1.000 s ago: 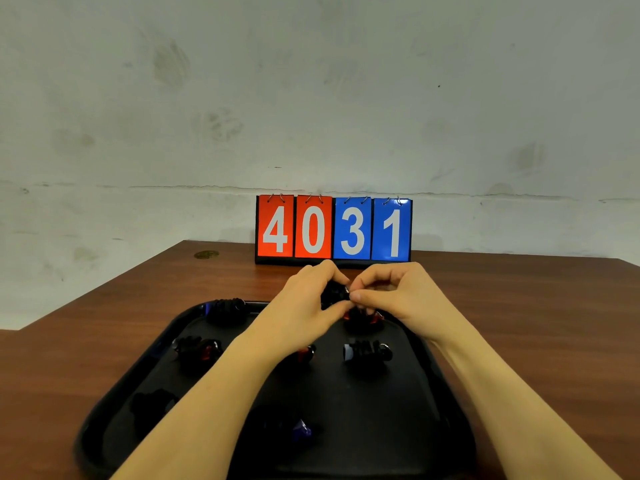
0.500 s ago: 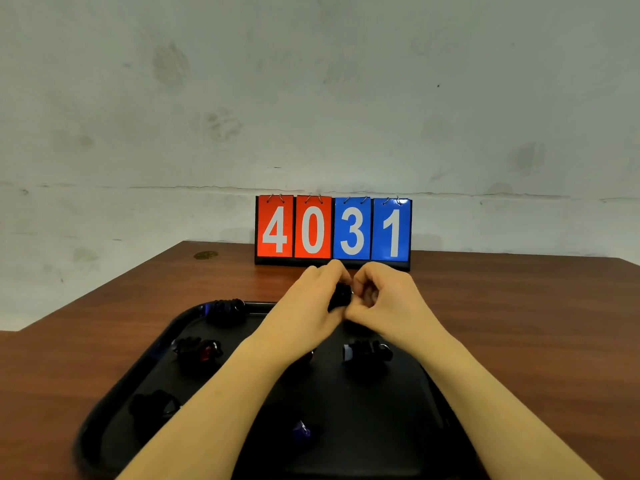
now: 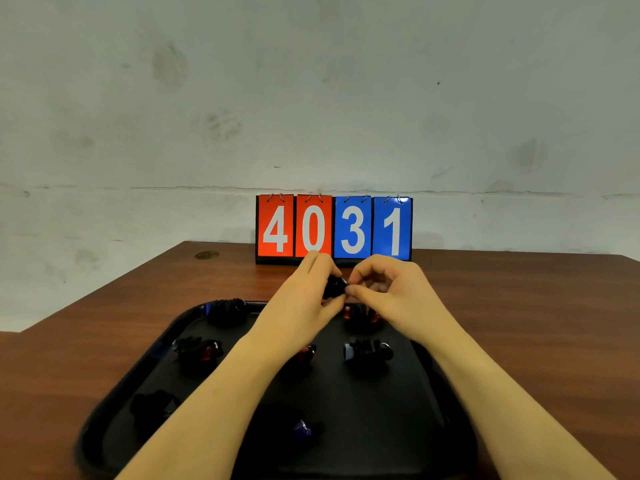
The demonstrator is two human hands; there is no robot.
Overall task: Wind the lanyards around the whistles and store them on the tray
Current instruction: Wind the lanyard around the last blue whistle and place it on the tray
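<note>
I saw wrapped whistles [image 3: 367,351] scattered on the tray [image 3: 114,403], scoreboard [image 3: 334,228] behind. My left hand [image 3: 299,299] gripped a whistle [image 3: 334,286] above the tray's far edge; right hand [image 3: 389,291] pinched beside it. Its axis: hidden.

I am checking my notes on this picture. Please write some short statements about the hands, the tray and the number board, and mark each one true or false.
1. Both hands hold one dark whistle above the far end of the tray. True.
2. The left hand lies flat on the table. False: it is raised and grips the whistle.
3. The scoreboard reads 4031. True.
4. The tray holds nothing. False: several wound whistles lie on it, such as one with a white end.
5. The right hand pinches at the whistle. True.
</note>
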